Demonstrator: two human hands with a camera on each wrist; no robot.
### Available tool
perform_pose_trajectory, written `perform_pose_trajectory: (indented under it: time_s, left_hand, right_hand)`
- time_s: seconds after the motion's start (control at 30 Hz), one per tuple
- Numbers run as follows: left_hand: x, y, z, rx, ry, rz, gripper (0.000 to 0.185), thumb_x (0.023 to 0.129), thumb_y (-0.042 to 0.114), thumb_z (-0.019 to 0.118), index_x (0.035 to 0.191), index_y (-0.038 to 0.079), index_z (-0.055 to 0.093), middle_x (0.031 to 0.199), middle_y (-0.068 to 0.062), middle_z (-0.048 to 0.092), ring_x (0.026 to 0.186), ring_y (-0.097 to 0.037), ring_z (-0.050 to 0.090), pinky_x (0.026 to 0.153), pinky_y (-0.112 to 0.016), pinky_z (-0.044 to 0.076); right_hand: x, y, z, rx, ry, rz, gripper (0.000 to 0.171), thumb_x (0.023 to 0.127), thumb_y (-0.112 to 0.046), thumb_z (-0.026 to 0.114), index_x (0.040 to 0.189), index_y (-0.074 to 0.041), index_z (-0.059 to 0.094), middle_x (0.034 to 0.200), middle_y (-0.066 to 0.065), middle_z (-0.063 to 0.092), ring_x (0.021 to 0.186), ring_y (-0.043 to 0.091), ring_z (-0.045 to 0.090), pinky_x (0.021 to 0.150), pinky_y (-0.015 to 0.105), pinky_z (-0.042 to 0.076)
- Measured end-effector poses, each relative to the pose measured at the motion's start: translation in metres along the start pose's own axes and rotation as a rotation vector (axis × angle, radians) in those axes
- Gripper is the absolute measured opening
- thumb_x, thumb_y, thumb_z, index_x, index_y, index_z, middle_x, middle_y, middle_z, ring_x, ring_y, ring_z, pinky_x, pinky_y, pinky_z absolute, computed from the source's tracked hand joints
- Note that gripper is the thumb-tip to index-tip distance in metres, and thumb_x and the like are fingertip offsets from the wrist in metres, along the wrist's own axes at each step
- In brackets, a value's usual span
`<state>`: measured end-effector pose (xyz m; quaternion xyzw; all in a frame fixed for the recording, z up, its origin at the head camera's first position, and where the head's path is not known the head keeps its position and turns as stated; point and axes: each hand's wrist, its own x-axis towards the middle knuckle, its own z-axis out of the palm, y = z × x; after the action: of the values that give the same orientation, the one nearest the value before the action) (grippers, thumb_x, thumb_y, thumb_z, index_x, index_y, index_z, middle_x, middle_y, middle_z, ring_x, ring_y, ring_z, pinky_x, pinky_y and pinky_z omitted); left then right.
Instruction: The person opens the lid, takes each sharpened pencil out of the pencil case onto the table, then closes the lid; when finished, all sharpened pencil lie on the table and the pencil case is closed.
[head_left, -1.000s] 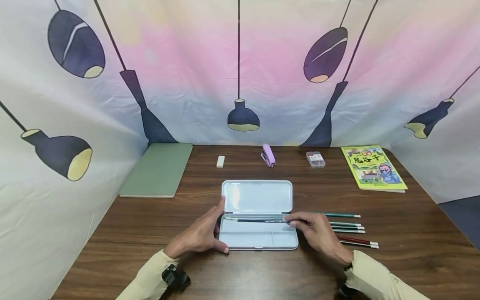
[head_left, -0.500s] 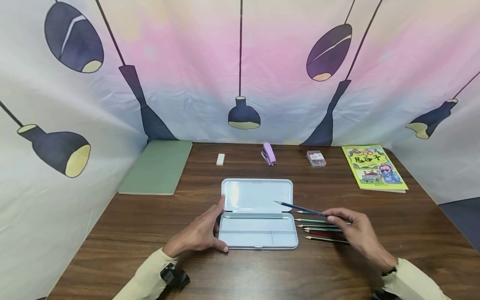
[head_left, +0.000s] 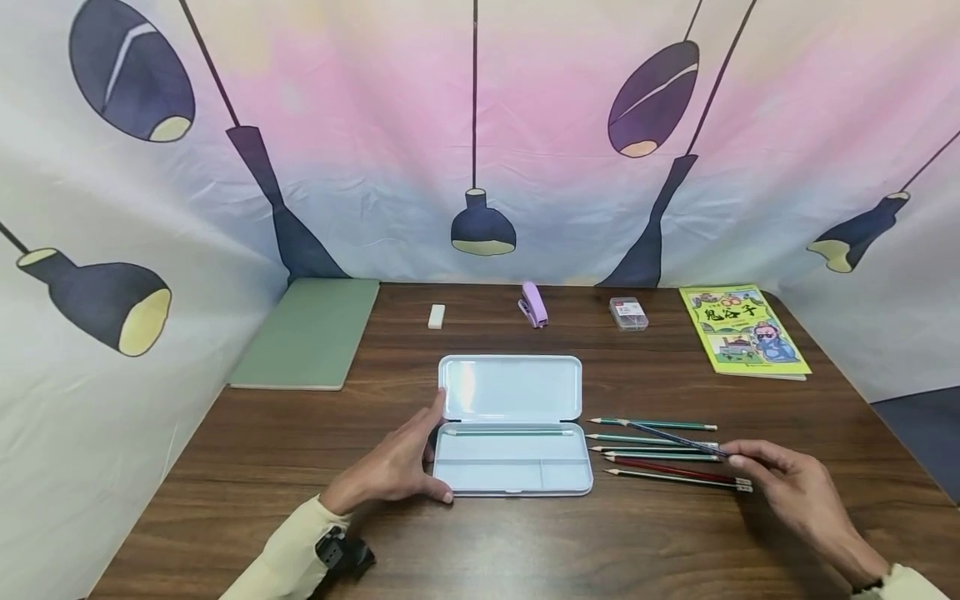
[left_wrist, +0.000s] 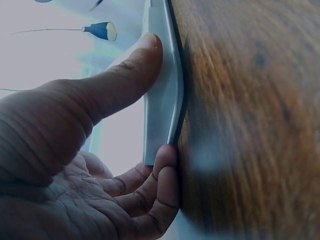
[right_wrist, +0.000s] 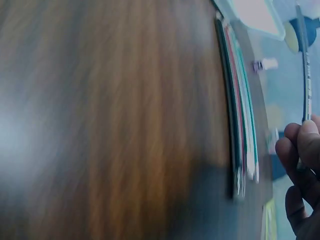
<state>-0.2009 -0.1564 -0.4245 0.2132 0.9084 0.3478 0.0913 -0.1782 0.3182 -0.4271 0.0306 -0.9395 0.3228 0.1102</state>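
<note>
An open pale blue pencil case [head_left: 513,477] lies in the middle of the wooden table, and one green pencil [head_left: 510,432] lies in its tray. My left hand [head_left: 420,454] grips the case's left end. In the left wrist view the thumb [left_wrist: 135,65] presses its side and the fingers [left_wrist: 162,175] curl round the corner of the pencil case [left_wrist: 162,100]. My right hand [head_left: 738,458] pinches a dark blue pencil [head_left: 675,437], tilted, tip toward the case, over several loose pencils [head_left: 660,456] right of it. In the right wrist view the dark pencil [right_wrist: 305,65] rises from the fingertips [right_wrist: 300,145].
Along the back edge lie a green notebook [head_left: 307,333], a white eraser [head_left: 436,316], a purple stapler [head_left: 532,304], a small clear box [head_left: 628,313] and a yellow-green book [head_left: 742,329]. Printed cloth walls close in the table at the back and both sides.
My right hand has drawn back to the right with the dark pencil, from over the case's tray to above the loose pencils. The left hand has stayed on the case.
</note>
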Motion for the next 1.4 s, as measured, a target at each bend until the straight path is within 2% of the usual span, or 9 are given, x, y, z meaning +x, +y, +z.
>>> perform_pose_trajectory:
  time_s: [0.13,0.23,0.43,0.53,0.73,0.9,1.07,1.23,1.4]
  left_hand:
    - [0.001,-0.001,-0.001,0.003,-0.004,0.007,0.128,0.055,0.027,0.087,0.146,0.007,-0.001,0.116,-0.009,0.043,0.078,-0.012,0.048,0.065,-0.026,0.042]
    - [0.000,-0.001,-0.001,0.004,-0.003,0.012,0.128,0.055,0.027,0.087,0.146,0.006,-0.001,0.115,-0.009,0.043,0.078,-0.012,0.048,0.064,-0.025,0.042]
    - [-0.002,-0.003,-0.001,0.002,0.009,-0.003,0.128,0.055,0.028,0.087,0.146,0.006,0.000,0.117,-0.009,0.043,0.077,-0.012,0.048,0.064,-0.025,0.042]
    - [-0.002,-0.003,-0.001,0.000,0.011,-0.008,0.128,0.055,0.028,0.087,0.146,0.007,-0.001,0.118,-0.009,0.043,0.077,-0.012,0.049,0.065,-0.025,0.042]
    - [-0.003,-0.002,-0.003,0.012,0.016,-0.006,0.129,0.055,0.028,0.087,0.146,0.007,-0.001,0.117,-0.008,0.043,0.077,-0.011,0.048,0.064,-0.025,0.042]
    - [-0.003,-0.001,-0.004,0.010,0.017,-0.014,0.129,0.055,0.028,0.087,0.146,0.008,-0.003,0.120,-0.010,0.043,0.077,-0.011,0.049,0.064,-0.026,0.043]
    - [-0.003,0.001,-0.005,0.019,0.020,-0.013,0.130,0.055,0.029,0.087,0.146,0.009,-0.003,0.119,-0.010,0.043,0.077,-0.012,0.049,0.064,-0.026,0.042]
    - [0.000,0.002,-0.003,0.030,0.006,-0.001,0.130,0.055,0.029,0.087,0.146,0.008,-0.003,0.119,-0.010,0.043,0.078,-0.012,0.048,0.066,-0.026,0.041]
    - [0.000,0.001,-0.001,0.018,-0.002,0.005,0.129,0.056,0.029,0.087,0.146,0.007,-0.002,0.118,-0.009,0.042,0.079,-0.014,0.049,0.066,-0.025,0.041]
  right_hand:
    - [-0.009,0.013,-0.009,-0.095,0.034,-0.047,0.011,0.084,-0.020,0.065,0.094,-0.020,0.070,0.083,-0.002,0.068,0.074,-0.011,0.053,0.057,0.016,0.042]
    - [-0.012,0.019,-0.012,-0.147,0.032,-0.116,0.013,0.081,-0.013,0.068,0.090,-0.021,0.070,0.078,-0.005,0.067,0.071,-0.009,0.054,0.056,0.015,0.041]
    - [-0.013,0.022,-0.013,-0.114,-0.030,-0.228,0.022,0.077,-0.006,0.070,0.091,-0.024,0.071,0.082,-0.009,0.067,0.075,-0.006,0.057,0.062,0.009,0.040]
    - [-0.012,0.023,-0.010,-0.131,-0.042,-0.226,0.023,0.075,-0.007,0.072,0.089,-0.025,0.071,0.082,-0.012,0.066,0.075,-0.005,0.058,0.064,0.010,0.041]
    - [-0.013,0.026,-0.003,-0.187,-0.077,-0.158,0.025,0.069,-0.010,0.077,0.083,-0.029,0.068,0.081,-0.014,0.063,0.074,-0.001,0.058,0.061,0.026,0.048]
    - [-0.010,0.024,-0.005,-0.176,-0.041,-0.185,0.025,0.067,-0.014,0.079,0.084,-0.029,0.068,0.083,-0.013,0.063,0.076,-0.004,0.056,0.061,0.023,0.046]
    - [-0.001,0.010,-0.003,-0.144,-0.005,-0.173,0.016,0.073,-0.022,0.076,0.087,-0.026,0.069,0.085,-0.009,0.064,0.074,-0.003,0.055,0.059,0.021,0.043]
    - [0.011,-0.015,0.019,-0.070,-0.013,-0.165,0.013,0.084,-0.023,0.065,0.096,-0.019,0.068,0.090,-0.003,0.066,0.074,-0.001,0.055,0.058,0.023,0.043]
    - [0.026,-0.044,0.050,0.036,-0.053,-0.318,0.014,0.083,-0.016,0.066,0.097,-0.017,0.068,0.093,-0.008,0.065,0.085,0.005,0.058,0.071,0.022,0.042]
